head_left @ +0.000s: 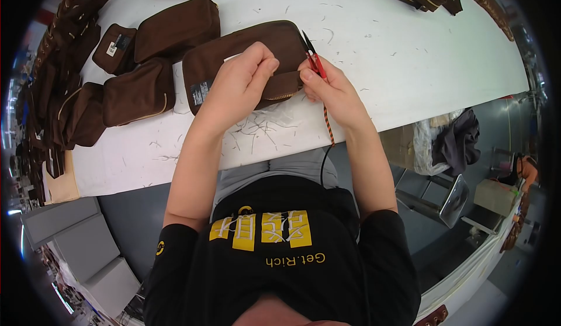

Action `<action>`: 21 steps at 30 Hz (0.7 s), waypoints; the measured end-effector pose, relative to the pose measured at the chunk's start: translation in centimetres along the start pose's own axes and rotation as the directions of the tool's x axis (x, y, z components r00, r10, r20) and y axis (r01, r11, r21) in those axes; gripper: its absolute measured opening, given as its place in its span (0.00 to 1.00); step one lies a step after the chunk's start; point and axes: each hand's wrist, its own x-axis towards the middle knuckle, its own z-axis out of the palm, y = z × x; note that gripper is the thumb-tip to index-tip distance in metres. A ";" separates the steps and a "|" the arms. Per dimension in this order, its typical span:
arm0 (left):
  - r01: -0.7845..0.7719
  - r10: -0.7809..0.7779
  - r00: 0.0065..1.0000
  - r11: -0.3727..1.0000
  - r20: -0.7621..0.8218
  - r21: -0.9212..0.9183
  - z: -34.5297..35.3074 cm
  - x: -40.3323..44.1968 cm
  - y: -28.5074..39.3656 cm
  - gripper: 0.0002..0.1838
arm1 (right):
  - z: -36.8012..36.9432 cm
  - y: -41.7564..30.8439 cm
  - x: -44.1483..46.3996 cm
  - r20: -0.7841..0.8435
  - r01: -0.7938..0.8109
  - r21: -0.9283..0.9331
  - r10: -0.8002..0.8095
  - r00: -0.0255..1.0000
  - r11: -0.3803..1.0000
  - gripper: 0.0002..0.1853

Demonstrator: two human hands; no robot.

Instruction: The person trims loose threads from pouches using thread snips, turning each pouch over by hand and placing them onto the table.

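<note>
A brown zip pouch (274,37) lies on the white table in front of me, with a dark printed label (200,93) at its left end and a brass-coloured zip along the near edge. Over the pouch, my left hand (244,85) is closed, thumb against the curled forefinger; anything inside it is hidden. My right hand (332,92) grips red-handled thread snips (315,63), their dark blades pointing away from me past the pouch's right end. Its thumb and fingertips are at the pouch's right edge. An orange-and-black cord (328,124) hangs below that hand.
Several brown pouches, one of them a larger pouch (178,28), lie to the left on the white table (403,57). More line the far edge. Loose thread scraps (257,128) are scattered about. At lower right stand a metal-framed stool (447,200) and a plastic-lined box (403,148).
</note>
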 end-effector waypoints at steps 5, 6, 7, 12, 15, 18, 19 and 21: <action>0.073 -0.070 0.997 0.976 0.022 -0.206 -0.3 -0.4 -0.1 0.08 | 0.3 -0.1 0.0 -0.008 -0.020 0.056 0.020 1.000 0.998 0.09; 0.039 -0.029 0.998 0.981 0.056 -0.192 -0.5 -0.5 -0.1 0.07 | 0.2 -0.1 0.0 -0.009 -0.022 0.061 0.023 1.000 0.998 0.09; 0.004 0.013 0.996 0.984 0.090 -0.178 -0.8 -0.5 -0.2 0.07 | 0.2 0.0 0.0 -0.001 -0.021 0.067 0.021 1.000 0.998 0.09; -0.081 0.077 0.991 0.996 0.108 0.028 -0.8 -0.3 0.6 0.05 | 0.2 -0.1 0.0 0.009 -0.018 0.052 0.018 1.000 0.998 0.09; -0.039 0.041 0.995 0.999 0.089 -0.028 -0.5 -0.3 0.2 0.04 | 0.3 0.2 -0.1 -0.029 0.012 0.022 -0.012 1.000 1.000 0.08; 0.052 -0.047 0.991 0.998 0.122 -0.038 -0.8 -0.3 0.5 0.04 | 0.8 -0.3 -0.8 -0.117 0.078 -0.112 -0.091 0.989 0.991 0.09; 0.053 -0.048 0.991 0.998 0.128 -0.035 -0.9 -0.2 0.3 0.05 | 0.9 -0.6 -1.4 -0.135 0.125 -0.116 -0.140 0.981 0.985 0.10; 0.076 -0.069 0.987 0.996 0.146 -0.043 -1.0 -0.1 -0.1 0.06 | 0.8 -1.3 -2.7 -0.166 0.213 -0.123 -0.231 0.959 0.969 0.11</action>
